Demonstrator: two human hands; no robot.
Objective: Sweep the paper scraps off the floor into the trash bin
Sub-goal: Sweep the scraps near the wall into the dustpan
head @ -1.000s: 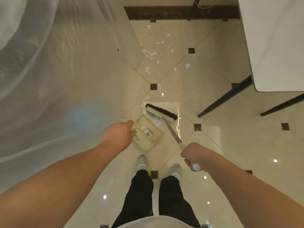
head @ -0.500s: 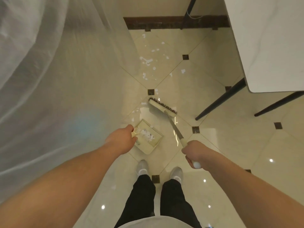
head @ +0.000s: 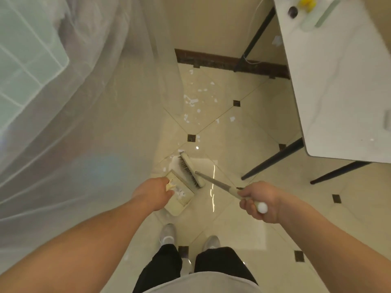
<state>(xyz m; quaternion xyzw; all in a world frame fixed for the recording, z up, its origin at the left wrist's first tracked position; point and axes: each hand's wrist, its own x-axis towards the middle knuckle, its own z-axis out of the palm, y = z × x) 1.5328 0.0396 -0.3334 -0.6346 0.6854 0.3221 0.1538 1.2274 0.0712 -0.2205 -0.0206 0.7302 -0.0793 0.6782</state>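
Note:
My left hand (head: 152,193) grips the handle of a cream dustpan (head: 179,197) that sits on the floor with a few white scraps inside. My right hand (head: 259,200) holds the end of a broom handle (head: 215,182). The broom head (head: 191,172) lies right at the dustpan's far lip, bristles toward the pan. Several white paper scraps (head: 191,101) are scattered on the tiles farther ahead, near the wall. No trash bin is in view.
A sheer white curtain (head: 74,123) hangs along the left. A white table (head: 338,81) with black legs (head: 273,159) stands at the right. A dark baseboard (head: 222,62) marks the wall ahead. My feet (head: 168,233) stand just behind the dustpan.
The broom head has swung back from the tiles ahead to the dustpan's lip. The camera has tilted up, showing more of the wall and table. Both hands keep their hold.

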